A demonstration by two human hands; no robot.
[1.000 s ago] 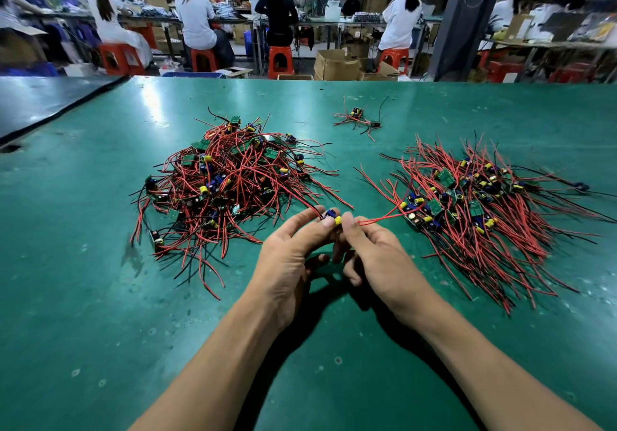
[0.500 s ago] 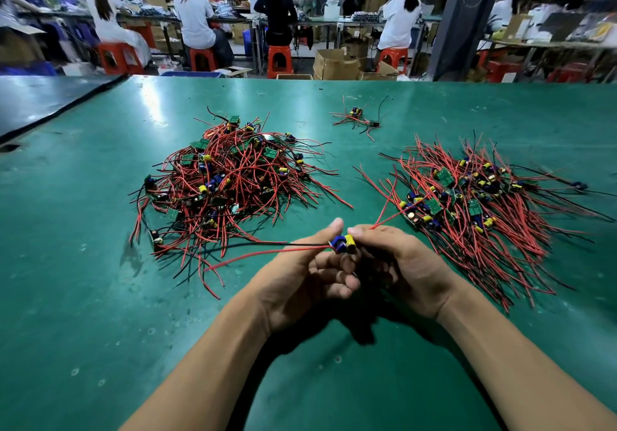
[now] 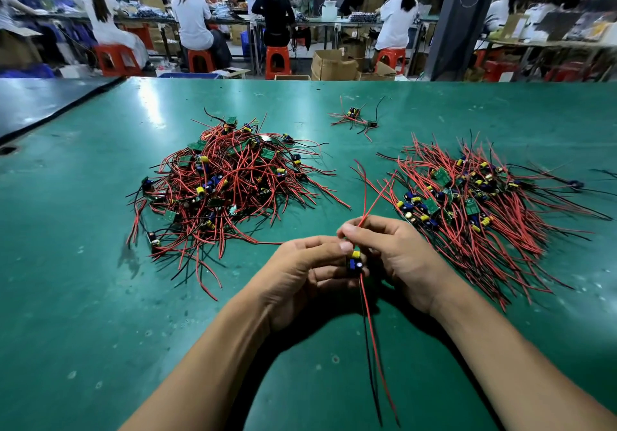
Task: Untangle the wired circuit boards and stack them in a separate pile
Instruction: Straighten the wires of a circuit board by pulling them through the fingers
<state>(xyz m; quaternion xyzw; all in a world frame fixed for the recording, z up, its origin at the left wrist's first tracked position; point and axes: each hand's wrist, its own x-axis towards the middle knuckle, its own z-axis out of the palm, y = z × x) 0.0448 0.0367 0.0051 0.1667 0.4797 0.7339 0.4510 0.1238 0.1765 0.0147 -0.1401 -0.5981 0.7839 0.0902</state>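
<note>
- The left hand [image 3: 300, 273] is curled nearly closed, thumb and forefinger pinching 1 small wired circuit board [image 3: 356, 261] held above the counter [image 3: 83, 297], toward the middle of its near edge.
- The right hand [image 3: 397, 253] is also curled, its thumb and forefinger nipping 2 thin red leads [image 3: 370, 197] that rise from the board and fan out toward the far edge.
- The board carries a yellow cylindrical part and a blue one; 1 red and 1 black lead [image 3: 372, 347] hang from it toward the near edge.
- The tangled pile [image 3: 227, 183] sits left of centre, a domed knot of looping red and black leads with green boards.
- The sorted pile [image 3: 477, 203] lies toward the right edge, flatter, its leads straight and splayed.
- A small stray cluster [image 3: 357, 118] rests near the far edge.
- The counter top is smooth, glossy green, scuffed with pale spots.
</note>
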